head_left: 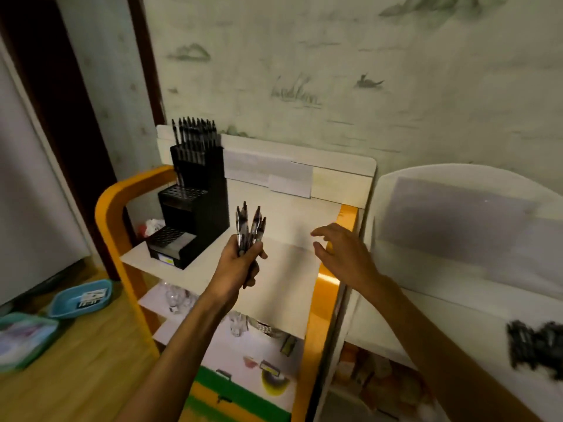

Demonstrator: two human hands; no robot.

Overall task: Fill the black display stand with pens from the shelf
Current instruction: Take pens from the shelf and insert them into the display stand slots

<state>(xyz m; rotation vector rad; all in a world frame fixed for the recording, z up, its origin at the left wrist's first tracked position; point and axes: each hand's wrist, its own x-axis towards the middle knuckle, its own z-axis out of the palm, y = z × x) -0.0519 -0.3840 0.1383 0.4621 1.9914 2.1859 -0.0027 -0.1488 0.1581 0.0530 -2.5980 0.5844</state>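
step: load pens into stand | left hand [240, 257] fingers grip pen bundle [249, 229], just right of black display stand [195, 205] | right hand [341, 251] fingers spread, empty | tip: feed one pen per hole, lower tiers

A blue tray [80, 298] holding a black-and-white card lies on the wooden floor [91, 376] at near left, with a teal tray [26, 339] just beside it, nearer still. Faint green landscape wallpaper [335, 71] fills the far wall. Glassware [176, 296] stands on a lower tier of the orange-framed unit [112, 208].
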